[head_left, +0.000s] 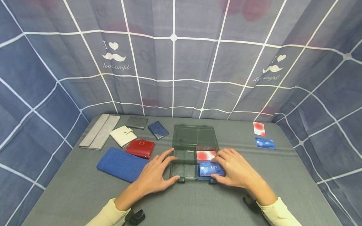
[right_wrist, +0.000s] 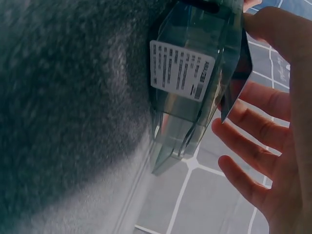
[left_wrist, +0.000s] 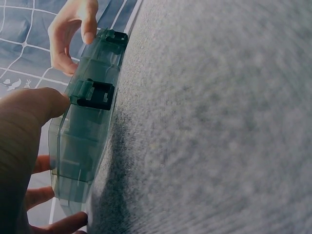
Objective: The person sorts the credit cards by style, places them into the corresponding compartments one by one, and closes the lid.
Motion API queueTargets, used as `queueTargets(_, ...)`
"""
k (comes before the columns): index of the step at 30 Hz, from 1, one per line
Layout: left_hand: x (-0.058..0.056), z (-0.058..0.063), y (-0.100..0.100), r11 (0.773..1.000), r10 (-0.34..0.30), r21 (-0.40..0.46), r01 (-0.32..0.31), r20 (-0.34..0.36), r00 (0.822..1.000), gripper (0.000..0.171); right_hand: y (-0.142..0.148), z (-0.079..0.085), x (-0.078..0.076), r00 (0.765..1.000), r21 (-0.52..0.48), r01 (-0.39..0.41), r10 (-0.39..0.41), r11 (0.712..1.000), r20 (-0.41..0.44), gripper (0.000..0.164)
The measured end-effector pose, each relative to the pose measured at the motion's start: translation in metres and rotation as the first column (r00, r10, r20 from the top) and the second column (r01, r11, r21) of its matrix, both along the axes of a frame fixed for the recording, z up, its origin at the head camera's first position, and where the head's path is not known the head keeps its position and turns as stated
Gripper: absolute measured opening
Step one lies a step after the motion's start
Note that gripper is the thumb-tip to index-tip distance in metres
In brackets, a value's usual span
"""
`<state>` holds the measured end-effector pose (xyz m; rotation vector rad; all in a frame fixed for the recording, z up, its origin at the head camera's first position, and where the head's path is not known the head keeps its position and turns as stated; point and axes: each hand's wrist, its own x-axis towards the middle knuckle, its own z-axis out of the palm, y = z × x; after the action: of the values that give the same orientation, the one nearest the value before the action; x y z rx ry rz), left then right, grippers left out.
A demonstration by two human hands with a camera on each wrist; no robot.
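Note:
A see-through dark green divided plastic box [head_left: 184, 160] lies in front of me with its lid [head_left: 193, 135] raised at the back. My left hand [head_left: 155, 172] grips its left front corner, the thumb by the front latch [left_wrist: 97, 94] and the fingers along the left side. At the other end, my right hand [head_left: 233, 168] pinches a blue VIP card [head_left: 209, 168] between thumb and fingers, over the front right compartment. In the right wrist view the card [right_wrist: 238, 83] tilts at the box's rim. A red-and-white card [head_left: 205, 155] lies in the compartment behind it.
Left of the box lie a blue pouch [head_left: 121, 164], a red wallet [head_left: 140, 148], a cream wallet [head_left: 123, 136], a grey folding case [head_left: 99, 131], a dark grey card holder [head_left: 137, 122] and a navy one [head_left: 158, 130]. Far right are a red-and-white card [head_left: 259, 129] and another VIP card [head_left: 265, 143].

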<state>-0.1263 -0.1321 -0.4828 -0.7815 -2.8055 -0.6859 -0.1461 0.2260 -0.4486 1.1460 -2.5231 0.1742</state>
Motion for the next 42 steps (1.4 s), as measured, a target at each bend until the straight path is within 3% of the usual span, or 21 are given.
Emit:
queueTargets(8,0.0,0.001,0.0,1.0,-0.001,-0.002,0.001,0.001,1.0,0.065,-0.003,-0.002,0.001,1.0,0.013,0.01,-0.01,1.0,0.007,0.049)
queueTargets(18,-0.001,-0.001,-0.001,1.0,-0.006,0.001,0.006,-0.023,1.0,0.066,-0.003,-0.005,-0.002,0.998,-0.011,-0.065,0.065,0.998,-0.024,0.046)
queueTargets(29,-0.002,-0.001,-0.001,1.0,-0.009,-0.002,0.009,-0.034,0.999,0.066,-0.006,-0.007,-0.002,0.995,-0.009,-0.092,0.091,0.996,-0.052,0.047)
queueTargets(36,-0.002,0.0,-0.001,1.0,-0.009,0.002,0.009,-0.006,1.0,0.066,-0.007,-0.008,-0.002,0.997,0.011,-0.07,0.07,0.998,-0.036,0.047)
queueTargets(42,-0.002,-0.001,0.0,1.0,-0.01,0.003,0.01,-0.001,1.0,0.066,0.008,-0.004,-0.01,0.998,-0.068,-0.054,0.057,0.996,0.039,0.04)
